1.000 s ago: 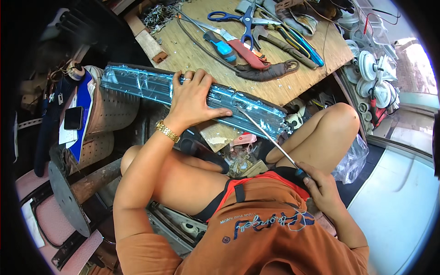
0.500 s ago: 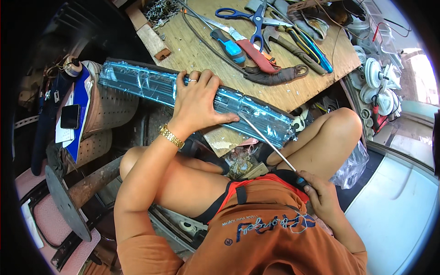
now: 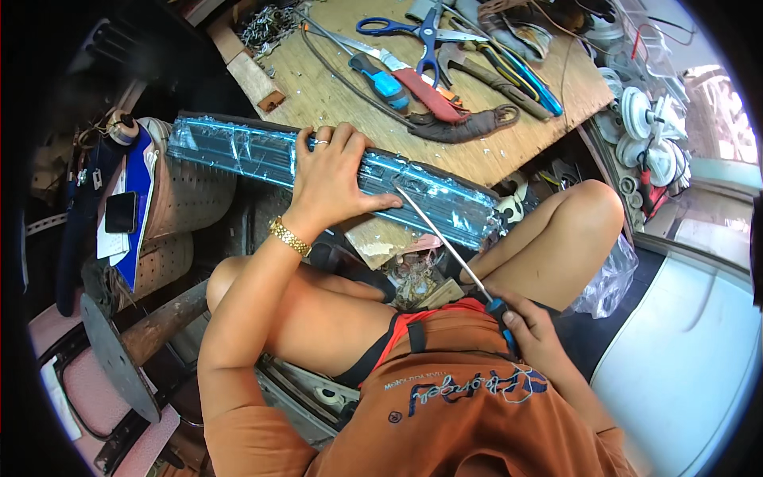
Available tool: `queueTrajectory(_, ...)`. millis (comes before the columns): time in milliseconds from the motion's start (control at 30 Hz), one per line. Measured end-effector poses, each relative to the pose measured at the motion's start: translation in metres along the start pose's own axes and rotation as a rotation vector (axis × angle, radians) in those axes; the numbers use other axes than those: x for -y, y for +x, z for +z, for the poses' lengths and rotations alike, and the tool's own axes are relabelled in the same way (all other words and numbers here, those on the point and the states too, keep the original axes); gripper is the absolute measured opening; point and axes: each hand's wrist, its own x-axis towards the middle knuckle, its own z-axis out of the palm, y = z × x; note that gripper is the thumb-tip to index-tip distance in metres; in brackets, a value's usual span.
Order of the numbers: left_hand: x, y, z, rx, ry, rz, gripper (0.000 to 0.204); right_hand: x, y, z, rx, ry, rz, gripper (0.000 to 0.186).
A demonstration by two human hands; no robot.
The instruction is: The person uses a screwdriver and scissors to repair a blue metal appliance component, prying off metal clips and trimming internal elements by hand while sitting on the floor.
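Note:
My left hand [image 3: 332,176] is wrapped over a long, plastic-wrapped bundle of dark strips [image 3: 238,147], thumb on its near face and fingers over its far edge. The bundle slants down to the right above my legs, along the front of the wooden table. In my right hand [image 3: 528,319] is a screwdriver [image 3: 449,246] with a long metal shaft and a blue-and-black handle. Its tip meets the wrapping just right of my left thumb; I cannot tell whether it pierces the film.
On the wooden tabletop [image 3: 469,155] lie scissors [image 3: 429,36], a hammer [image 3: 493,83], a red-handled tool [image 3: 429,94] and a blue-handled tool [image 3: 381,83]. A phone [image 3: 122,212] rests on a blue folder at left. White spools [image 3: 636,115] stand at right. A metal disc [image 3: 119,358] is lower left.
My right hand has shifted left with the screwdriver, and more of its blue handle shows. My left hand keeps its hold on the bundle. The whole view has shifted slightly.

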Motion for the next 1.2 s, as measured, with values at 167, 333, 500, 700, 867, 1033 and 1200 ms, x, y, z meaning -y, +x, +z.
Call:
queueTrajectory(167,-0.001,0.001,-0.005,0.041,-0.013,-0.014,0.089,0.0,-0.017,-0.022,-0.075,-0.163,0.002,0.042)
queueTrajectory(333,-0.01,0.001,-0.007,0.082,-0.02,-0.068,0.091,-0.005,-0.019,-0.015,-0.084,-0.329,-0.113,0.039)
queueTrajectory(500,-0.016,-0.001,-0.004,0.063,0.001,-0.13,0.091,0.005,-0.011,-0.011,-0.029,-0.341,0.01,0.043)
queueTrajectory(700,-0.02,0.002,-0.002,0.07,0.025,-0.175,0.094,-0.014,-0.006,0.025,-0.095,-0.078,0.048,0.039)
queueTrajectory(867,-0.006,-0.005,0.0,0.032,-0.012,-0.079,0.091,-0.001,-0.006,-0.002,-0.073,-0.153,-0.074,0.04)
queueTrajectory(1033,-0.006,-0.003,0.001,0.019,-0.04,-0.071,0.091,0.025,-0.011,-0.013,-0.009,-0.235,0.007,0.042)
queueTrajectory(1200,-0.006,-0.004,0.001,0.008,-0.04,-0.051,0.091,0.041,-0.006,-0.02,0.051,-0.307,0.084,0.043)
